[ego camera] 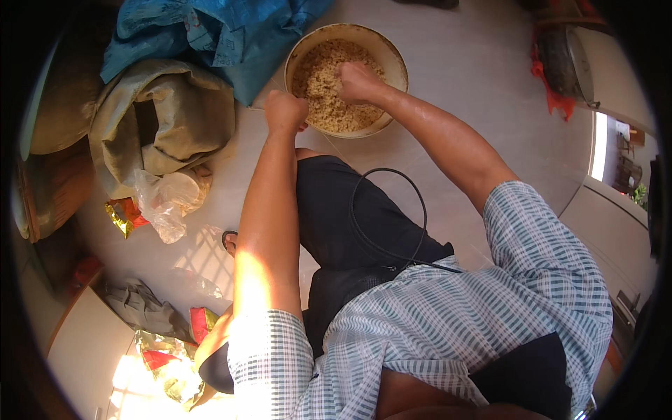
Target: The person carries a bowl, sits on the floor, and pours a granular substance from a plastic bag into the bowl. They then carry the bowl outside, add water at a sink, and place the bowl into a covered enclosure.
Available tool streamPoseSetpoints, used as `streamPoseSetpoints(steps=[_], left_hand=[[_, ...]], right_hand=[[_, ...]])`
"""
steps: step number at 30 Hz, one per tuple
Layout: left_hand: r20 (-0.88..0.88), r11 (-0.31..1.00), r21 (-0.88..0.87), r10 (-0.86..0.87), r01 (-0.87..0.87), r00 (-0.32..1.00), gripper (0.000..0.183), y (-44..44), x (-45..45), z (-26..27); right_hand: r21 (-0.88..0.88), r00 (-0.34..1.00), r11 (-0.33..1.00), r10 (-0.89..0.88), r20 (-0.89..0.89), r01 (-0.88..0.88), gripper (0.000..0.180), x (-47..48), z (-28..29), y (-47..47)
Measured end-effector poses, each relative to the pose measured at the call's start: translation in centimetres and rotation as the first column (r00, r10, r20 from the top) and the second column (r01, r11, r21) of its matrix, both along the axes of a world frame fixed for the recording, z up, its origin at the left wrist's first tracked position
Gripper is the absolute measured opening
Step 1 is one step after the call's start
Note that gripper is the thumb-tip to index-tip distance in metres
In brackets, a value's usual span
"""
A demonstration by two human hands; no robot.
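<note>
A round pale basin (399, 73) with a worn, darkened rim stands on the floor in front of me. Inside it lies a heap of crumbly, yellowish-tan grain or meal (328, 84). My left hand (285, 112) is closed at the basin's near-left rim, its fingertips mostly hidden from above. Reaching into the basin, my right hand (361, 84) has its fingers curled down at the surface of the meal. Whether it holds some of the meal cannot be seen.
A blue woven sack (220, 42) and a rumpled tan sack (173, 121) lie left of the basin. Nearer are a clear plastic bag (163, 202) and gold-and-red wrappers (123, 215). A dark pot (564, 65) stands far right. A black cord (353, 210) loops above my lap.
</note>
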State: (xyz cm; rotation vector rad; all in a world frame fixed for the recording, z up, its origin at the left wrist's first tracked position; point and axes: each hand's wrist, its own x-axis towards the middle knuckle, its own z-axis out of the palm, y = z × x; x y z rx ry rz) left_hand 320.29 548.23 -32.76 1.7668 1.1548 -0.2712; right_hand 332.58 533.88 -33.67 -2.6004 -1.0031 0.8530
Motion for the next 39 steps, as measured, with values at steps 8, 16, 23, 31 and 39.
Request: streamPoseSetpoints(steps=[8, 16, 23, 31, 39], left_hand=[[0.055, 0.981, -0.193, -0.024, 0.034, 0.998, 0.02, 0.9, -0.9, -0.2], [0.098, 0.979, -0.134, -0.141, 0.153, 0.985, 0.019, -2.8, -4.5, 2.0], [0.011, 0.819, -0.519, -0.28, 0.245, 0.96, 0.072, 3.4, -5.6, -0.2], [0.057, 0.891, -0.438, 0.16, -0.119, 0.986, 0.065, 7.0, 0.7, -6.8], [0.153, 0.837, -0.542, 0.19, -0.079, 0.97, 0.06, 5.3, 4.1, -7.2]], right_hand=[[0.52, 0.777, 0.6, -0.311, -0.548, 0.607, 0.04, 0.0, 2.0, -0.7], [-0.168, 0.998, 0.985, -0.018, 0.066, 0.029, 0.024, -1.0, -2.4, -2.4], [0.117, 0.954, 0.948, -0.286, -0.093, 0.296, 0.03, -1.4, 1.6, -3.4], [0.74, 0.913, 0.593, -0.401, -0.073, 0.319, 0.024, -2.8, 2.7, -3.0], [0.192, 0.861, 0.86, -0.405, -0.309, 0.473, 0.035, -2.1, 0.5, -6.2]])
